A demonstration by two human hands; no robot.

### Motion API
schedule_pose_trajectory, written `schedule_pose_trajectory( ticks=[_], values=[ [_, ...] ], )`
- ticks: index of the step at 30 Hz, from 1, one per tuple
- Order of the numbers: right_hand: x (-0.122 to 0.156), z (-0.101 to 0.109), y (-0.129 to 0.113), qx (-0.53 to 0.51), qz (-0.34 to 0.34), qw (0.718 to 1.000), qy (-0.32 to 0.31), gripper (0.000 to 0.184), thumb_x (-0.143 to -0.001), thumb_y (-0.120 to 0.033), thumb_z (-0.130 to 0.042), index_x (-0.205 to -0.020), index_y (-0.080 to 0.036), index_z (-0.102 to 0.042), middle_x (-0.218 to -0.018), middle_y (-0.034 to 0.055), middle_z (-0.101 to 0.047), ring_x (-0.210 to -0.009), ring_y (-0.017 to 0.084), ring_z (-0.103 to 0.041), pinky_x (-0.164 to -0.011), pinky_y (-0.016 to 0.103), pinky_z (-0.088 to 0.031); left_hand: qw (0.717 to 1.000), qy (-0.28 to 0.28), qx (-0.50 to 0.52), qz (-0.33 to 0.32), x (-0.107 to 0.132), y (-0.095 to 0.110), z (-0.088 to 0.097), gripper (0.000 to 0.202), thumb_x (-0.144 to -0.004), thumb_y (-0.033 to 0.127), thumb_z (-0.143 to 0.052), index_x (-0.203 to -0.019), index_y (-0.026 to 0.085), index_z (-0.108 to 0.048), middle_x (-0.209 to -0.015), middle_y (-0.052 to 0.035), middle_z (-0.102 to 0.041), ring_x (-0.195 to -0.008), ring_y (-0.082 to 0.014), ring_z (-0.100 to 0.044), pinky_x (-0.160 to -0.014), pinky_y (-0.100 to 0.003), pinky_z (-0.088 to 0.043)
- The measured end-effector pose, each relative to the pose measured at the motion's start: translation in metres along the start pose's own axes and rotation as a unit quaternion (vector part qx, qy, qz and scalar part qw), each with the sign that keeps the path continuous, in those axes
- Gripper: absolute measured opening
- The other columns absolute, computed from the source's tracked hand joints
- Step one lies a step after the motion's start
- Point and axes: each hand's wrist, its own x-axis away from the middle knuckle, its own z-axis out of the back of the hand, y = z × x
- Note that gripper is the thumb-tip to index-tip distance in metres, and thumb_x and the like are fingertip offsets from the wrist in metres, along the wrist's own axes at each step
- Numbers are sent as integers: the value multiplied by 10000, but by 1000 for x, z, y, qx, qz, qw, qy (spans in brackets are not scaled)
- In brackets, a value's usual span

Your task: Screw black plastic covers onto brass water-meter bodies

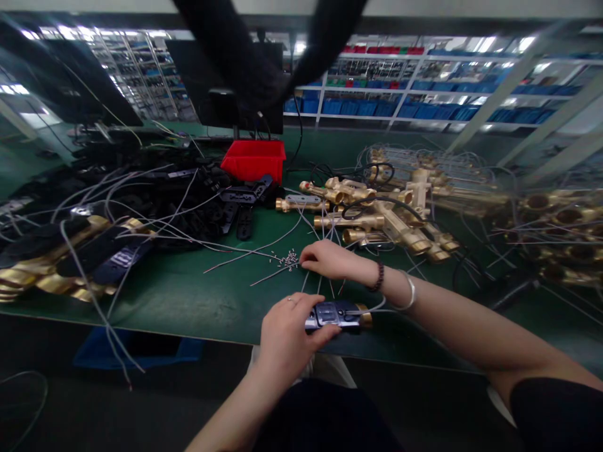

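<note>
The left hand (287, 336) is nearest, at the front edge of the surface (198, 301), its fingers closed round a small dark module (335, 315) with a brass end. The module lies just inside that edge, touching the green mat, with grey wire running off its right end.

The right hand (325, 259) lies just behind it, farther in, palm down with fingertips pinched together at a small heap of screws (289, 258). Whether it has one between the fingertips cannot be told. Beads and a bangle ring that wrist.

Open room is mostly left of the hands: a bare stretch of green mat runs along the front edge, crossed by only a few loose grey wires (245, 252). Some of these wires trail over the edge and hang below it.

Farther left, brass fittings with black covers (80, 251) lie close to the front edge. Behind them a heap of black parts (188, 201) fills the middle left.

Just behind the right hand a cluster of brass bodies (377, 213) crowds in, tangled with black cable and grey wire. More brass pieces (556, 232) fill the right side, blurred.

A red bin (254, 160) stands well back, before a dark monitor (221, 88). Shelving (424, 94) with blue boxes lines the far wall.
</note>
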Motion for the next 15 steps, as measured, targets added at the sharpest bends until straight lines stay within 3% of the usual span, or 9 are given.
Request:
schedule_pose_trajectory(
  ticks=[4,8,11,15],
  values=[
    [-17,-20,-11,50,-5,999,12,154,-764,-130,-576,-875,-123,-683,-888,106,-687,-834,203,-627,-699,263,-432,999,32,10,-16,0,1,-2,371,-654,317,-789,-965,165,-654,-890,-56,-707,-823,-241,-649,-743,-395,-539],
    [-26,-24,-18,83,-6,997,3,209,-718,-38,-511,-810,-112,-683,-868,142,-685,-822,234,-635,-651,275,-422,998,57,9,-15,1,2,-3,369,-630,315,-803,-942,168,-671,-879,-65,-686,-827,-243,-621,-734,-399,-534],
    [-23,-12,-23,78,-7,997,-5,212,-674,-22,-531,-788,-103,-691,-817,135,-692,-787,230,-641,-630,266,-421,999,53,3,-6,1,1,-3,360,-645,329,-789,-946,179,-660,-863,-60,-676,-837,-243,-619,-771,-425,-530],
    [10,17,-30,-11,27,999,-24,166,-678,-99,-584,-791,-145,-696,-720,25,-685,-668,130,-621,-592,192,-431,998,59,-5,15,4,0,-7,491,-662,347,-768,-1070,169,-561,-893,-60,-690,-868,-250,-645,-940,-540,-446]
  ],
)
